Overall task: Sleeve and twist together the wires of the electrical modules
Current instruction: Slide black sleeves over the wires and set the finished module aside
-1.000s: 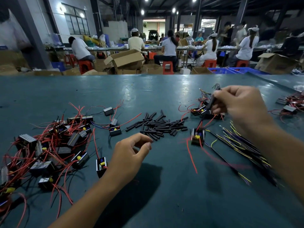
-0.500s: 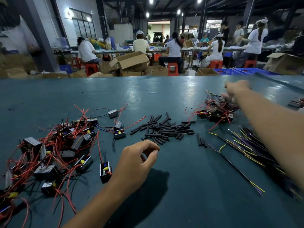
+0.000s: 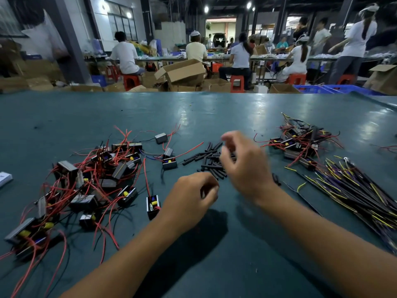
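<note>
A heap of black modules with red wires (image 3: pixel 92 181) lies on the left of the teal table (image 3: pixel 193 117). One module (image 3: pixel 153 204) stands apart, just left of my left hand (image 3: pixel 191 198), which rests on the table with loosely curled fingers and nothing in it. My right hand (image 3: pixel 242 166) is blurred and hovers over the pile of short black sleeves (image 3: pixel 209 161), its thumb and fingers apart with nothing visible between them. A second cluster of modules (image 3: pixel 300 145) sits at the far right.
A bundle of black, yellow and purple wires (image 3: pixel 354 190) fans out at the right. A white object (image 3: pixel 4 179) pokes in at the left edge. Beyond the table's far edge are cardboard boxes (image 3: pixel 180 72) and seated workers.
My right hand has pulled back from the far right module cluster to above the sleeve pile. My left hand has barely moved.
</note>
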Tool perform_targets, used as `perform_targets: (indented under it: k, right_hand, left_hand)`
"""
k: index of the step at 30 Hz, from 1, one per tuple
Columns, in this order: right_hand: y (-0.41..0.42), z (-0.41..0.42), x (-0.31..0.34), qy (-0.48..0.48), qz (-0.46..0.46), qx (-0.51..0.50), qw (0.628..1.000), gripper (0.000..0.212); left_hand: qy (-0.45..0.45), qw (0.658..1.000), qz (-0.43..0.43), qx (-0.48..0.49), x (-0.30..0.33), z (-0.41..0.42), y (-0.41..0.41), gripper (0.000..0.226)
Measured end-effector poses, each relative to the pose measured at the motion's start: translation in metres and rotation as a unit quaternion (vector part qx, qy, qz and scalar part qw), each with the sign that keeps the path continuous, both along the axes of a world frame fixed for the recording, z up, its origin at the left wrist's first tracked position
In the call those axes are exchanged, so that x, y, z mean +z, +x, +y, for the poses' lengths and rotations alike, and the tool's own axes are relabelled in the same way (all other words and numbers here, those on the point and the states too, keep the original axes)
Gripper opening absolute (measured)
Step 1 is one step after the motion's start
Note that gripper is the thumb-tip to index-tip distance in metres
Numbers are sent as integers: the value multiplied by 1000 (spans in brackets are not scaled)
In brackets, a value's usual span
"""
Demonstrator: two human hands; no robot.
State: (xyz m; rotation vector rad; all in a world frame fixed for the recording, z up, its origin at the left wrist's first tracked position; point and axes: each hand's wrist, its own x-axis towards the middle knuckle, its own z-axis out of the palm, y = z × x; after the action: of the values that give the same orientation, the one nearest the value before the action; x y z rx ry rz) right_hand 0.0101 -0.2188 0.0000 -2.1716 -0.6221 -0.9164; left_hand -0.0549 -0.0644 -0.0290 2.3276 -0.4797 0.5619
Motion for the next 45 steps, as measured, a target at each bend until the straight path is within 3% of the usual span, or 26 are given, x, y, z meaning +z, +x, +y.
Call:
perform_targets:
  k: [2, 5, 8, 10, 13, 19, 21, 23, 25, 27, 29, 31, 33, 34, 35, 38, 39, 42, 45]
  right_hand:
    - [-41, 22, -25, -87, -31, 39, 995, 26]
    - [-64, 22, -46, -109, -29, 45, 993, 34]
    - [-59, 15, -49, -76, 21, 29, 996, 31]
    - [-57, 14, -50, -75, 54, 38, 995, 28]
    - [-54, 14, -51, -76, 76, 49, 993, 25]
    - [-51, 13, -55, -65, 107, 67, 990, 22]
    - [-48, 14, -56, -55, 117, 73, 989, 20]
    - [-44, 14, -54, -25, 111, 75, 991, 19]
    - [-39, 7, -49, 27, 112, 70, 991, 19]
    - [-30, -8, -40, 104, 168, 80, 977, 17]
    - [-21, -26, -25, 142, 246, 103, 953, 18]
    - [-20, -39, -8, 84, 276, 118, 950, 20]
    - [-30, -37, 3, -30, 253, 99, 962, 25]
    - [-40, -29, 6, -86, 242, 81, 963, 35]
    - [-52, -18, 7, -142, 237, 62, 959, 46]
    - [-74, 20, -7, -314, 200, -29, 928, 67]
    - [-74, 27, -13, -345, 195, -41, 917, 67]
    - [-69, 28, -20, -371, 208, -25, 905, 46]
    - [-60, -8, -14, -379, 246, 30, 892, 29]
  left_hand:
    - [25, 998, -30, 42, 8, 14, 4, 9]
    - [37, 993, -32, 111, 21, 38, 7, 17]
    - [81, 970, 33, 228, 31, 65, 13, 27]
    - [164, 930, 131, 302, 36, 85, 12, 44]
    - [254, 892, 250, 278, 32, 92, 9, 57]
    - [305, 876, 269, 260, 25, 80, 8, 54]
    - [261, 897, 279, 221, 25, 79, 10, 44]
    - [147, 927, 325, 115, 24, 68, 8, 30]
    - [49, 925, 377, 7, 23, 55, 5, 24]
    - [-5, 919, 392, -42, 25, 53, 3, 21]
    - [-60, 938, 339, -39, 34, 59, 3, 19]
    - [-100, 973, 205, 46, 43, 73, 8, 23]
    - [-49, 981, 91, 162, 48, 92, 13, 20]
    - [8, 978, 96, 186, 47, 104, 14, 16]
    - [70, 969, 153, 181, 46, 113, 13, 16]
    - [214, 901, 354, 130, 35, 126, 12, 43]
    - [238, 892, 363, 127, 33, 125, 12, 44]
    - [242, 911, 316, 111, 32, 118, 16, 27]
    - [234, 918, 318, 44, 33, 109, 12, 26]
